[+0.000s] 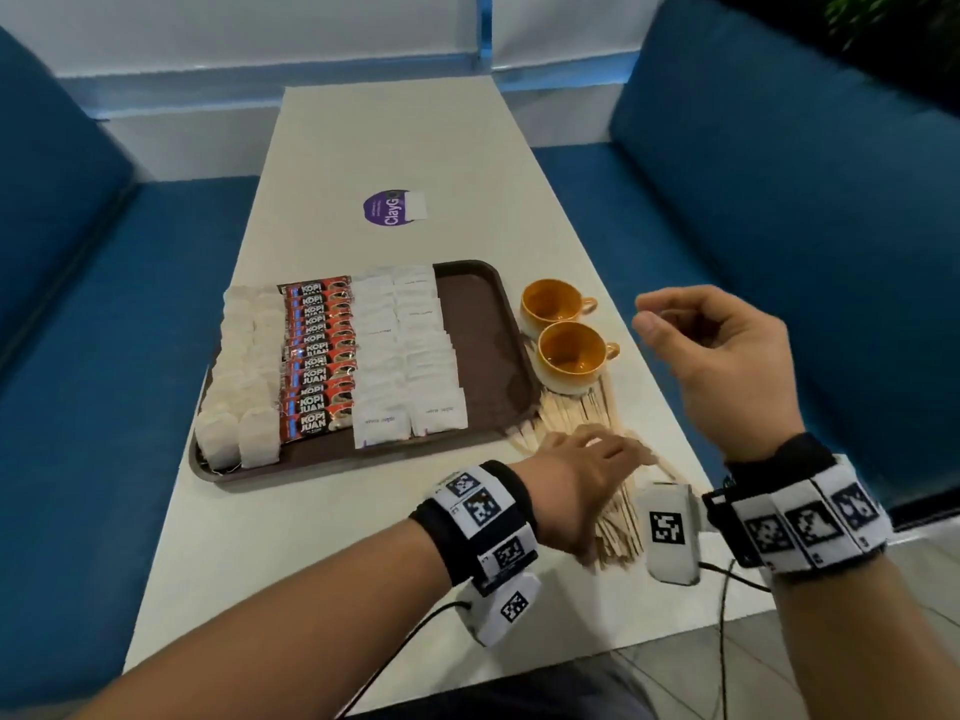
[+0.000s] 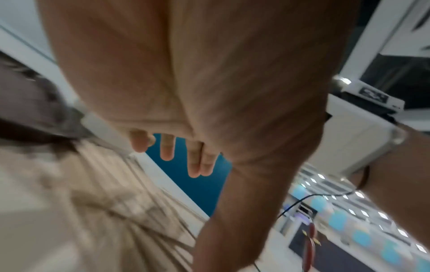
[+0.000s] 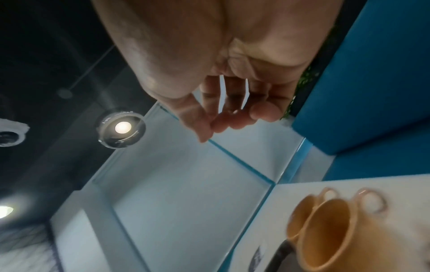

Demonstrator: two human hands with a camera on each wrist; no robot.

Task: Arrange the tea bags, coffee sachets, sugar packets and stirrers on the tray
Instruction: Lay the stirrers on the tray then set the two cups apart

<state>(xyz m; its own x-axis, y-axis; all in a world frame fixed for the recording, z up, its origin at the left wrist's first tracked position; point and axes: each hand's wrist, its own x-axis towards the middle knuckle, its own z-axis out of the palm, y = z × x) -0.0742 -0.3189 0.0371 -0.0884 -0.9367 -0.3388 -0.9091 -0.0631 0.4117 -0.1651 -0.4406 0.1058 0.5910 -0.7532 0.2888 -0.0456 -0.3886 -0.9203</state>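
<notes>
From the head view, our left hand [image 1: 587, 475] lay nearest, palm down with fingers straight and spread on the stirrers [image 1: 582, 413]. They sat in a loose fan directly under and ahead of that hand, on the table [image 1: 322, 543] just off the tray [image 1: 488, 330], their long axes running away from us toward the two cups [image 1: 569, 348]. Our right hand [image 1: 711, 350] hung above the table to the right of the cups, fingers loosely curled, holding nothing. So the left was clearly the nearer hand to the stirrers. Left of our left hand, the tray already held tea bags [image 1: 244, 392], coffee sachets [image 1: 318, 361] and sugar packets [image 1: 408, 356] in rows, with a bare strip at its right side, next to the stirrers; we judged that the likely spot for them.

Seen from the left wrist, the fingers [image 2: 193, 162] reached out straight over the blurred stirrers [image 2: 111, 193], which streamed along the hand's line.

At the right wrist, the fingers [image 3: 232, 117] drooped in a relaxed curl around nothing, the cups [image 3: 325, 230] below and apart from them.
</notes>
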